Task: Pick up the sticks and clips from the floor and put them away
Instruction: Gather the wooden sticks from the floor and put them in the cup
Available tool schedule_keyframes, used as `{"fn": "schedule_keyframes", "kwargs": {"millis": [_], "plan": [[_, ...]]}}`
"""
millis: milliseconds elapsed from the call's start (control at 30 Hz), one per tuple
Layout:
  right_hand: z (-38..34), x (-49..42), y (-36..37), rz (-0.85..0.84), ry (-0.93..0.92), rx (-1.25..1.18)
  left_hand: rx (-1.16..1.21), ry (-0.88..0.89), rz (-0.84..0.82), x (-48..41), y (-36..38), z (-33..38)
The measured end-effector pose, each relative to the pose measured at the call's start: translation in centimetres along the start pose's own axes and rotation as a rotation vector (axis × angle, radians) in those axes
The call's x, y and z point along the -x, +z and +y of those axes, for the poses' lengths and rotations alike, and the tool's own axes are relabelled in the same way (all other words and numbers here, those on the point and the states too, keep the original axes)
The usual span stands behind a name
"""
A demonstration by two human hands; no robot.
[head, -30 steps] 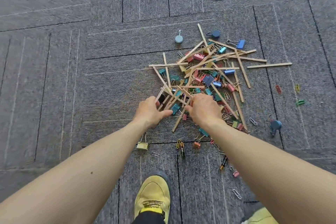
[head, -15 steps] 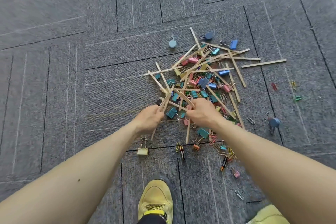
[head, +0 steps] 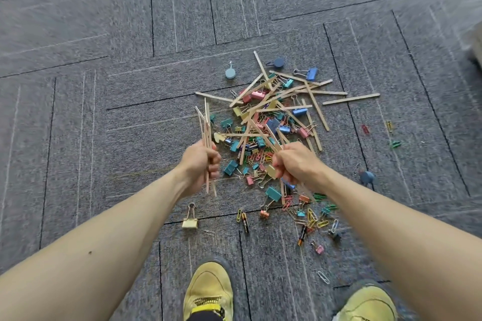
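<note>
Footwear: a yellow left shoe (head: 208, 292) and a yellow right shoe (head: 366, 305) are seen at the bottom edge, planted on the grey carpet tiles (head: 78, 117).
Nearest scatter: loose paper clips (head: 317, 219) and two small batteries (head: 245, 222) are strewn just beyond the shoes; a gold binder clip (head: 190, 221) lies apart, below the left forearm.
Left hand: the left hand (head: 200, 167) is clenched round a bundle of wooden sticks (head: 206, 133), held nearly upright above the carpet at the pile's left edge.
Right hand: the right hand (head: 297, 164) is closed on a few angled sticks (head: 272, 138), whose tips point up and left over the pile.
Main pile: crossed sticks and coloured binder clips (head: 273, 112) are heaped on the floor between and beyond both hands.
Outliers: a single stick (head: 350, 99) lies to the right of the heap; three stray clips (head: 365, 129) are spread further right.
Far edge: a pale blue round magnet (head: 230, 73) is set just beyond the pile.
</note>
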State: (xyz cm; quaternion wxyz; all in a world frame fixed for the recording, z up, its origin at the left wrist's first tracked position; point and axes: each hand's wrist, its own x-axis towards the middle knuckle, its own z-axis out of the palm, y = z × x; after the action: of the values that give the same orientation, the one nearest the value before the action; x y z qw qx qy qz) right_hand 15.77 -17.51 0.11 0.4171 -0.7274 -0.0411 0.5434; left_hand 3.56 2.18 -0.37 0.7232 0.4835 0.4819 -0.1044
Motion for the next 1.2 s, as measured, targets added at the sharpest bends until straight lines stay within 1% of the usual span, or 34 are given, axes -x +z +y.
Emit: {"fn": "schedule_keyframes", "kwargs": {"millis": [100,200,267,300,400,467,600,700,800,867,933,1000,1067,1133,1200], "plan": [[0.2,0.6,-0.1,-0.023,-0.023,0.033,0.046,-0.063,-0.016,0.0,0.2,0.0],[0.1,0.8,-0.2,-0.045,-0.066,0.112,-0.029,-0.127,-0.052,0.2,0.5,0.0],[0.1,0.6,-0.2,-0.024,-0.099,0.138,-0.095,-0.149,-0.05,0.3,0.5,0.0],[0.2,0.4,-0.3,-0.014,-0.089,0.128,-0.113,-0.168,-0.069,0.4,0.4,0.0],[0.3,0.0,-0.6,-0.009,0.005,-0.021,-0.119,-0.233,-0.192,1.1,0.2,0.2],[0.3,-0.1,-0.6,0.008,0.037,-0.075,-0.118,-0.259,-0.259,1.5,0.0,0.2],[0.3,-0.3,-0.7,0.008,0.007,-0.174,-0.07,-0.248,-0.347,1.8,-0.2,0.2],[0.5,-0.6,-0.7,-0.016,-0.009,-0.15,0.004,-0.245,-0.414,1.9,-0.2,0.3],[0.1,-0.7,-0.2,-0.016,-0.004,-0.144,-0.02,-0.235,-0.504,2.0,0.2,0.5],[-0.1,-0.6,0.2,-0.057,-0.042,-0.162,-0.03,-0.249,-0.58,2.2,0.8,0.6],[-0.1,-0.7,0.5,-0.124,-0.07,-0.197,-0.052,-0.258,-0.622,2.4,1.5,0.6],[-0.2,-0.7,0.8,-0.144,-0.066,-0.208,-0.057,-0.247,-0.601,2.4,1.8,0.5],[-0.5,-0.8,0.9,-0.1,-0.028,-0.226,-0.014,-0.203,-0.501,2.0,1.7,0.4],[-0.5,-1.0,0.8,-0.034,-0.006,-0.299,0.046,-0.126,-0.344,1.3,1.4,0.4],[-0.4,-1.3,0.7,0.009,-0.01,-0.389,0.067,-0.035,-0.12,0.4,0.8,0.5]]}}
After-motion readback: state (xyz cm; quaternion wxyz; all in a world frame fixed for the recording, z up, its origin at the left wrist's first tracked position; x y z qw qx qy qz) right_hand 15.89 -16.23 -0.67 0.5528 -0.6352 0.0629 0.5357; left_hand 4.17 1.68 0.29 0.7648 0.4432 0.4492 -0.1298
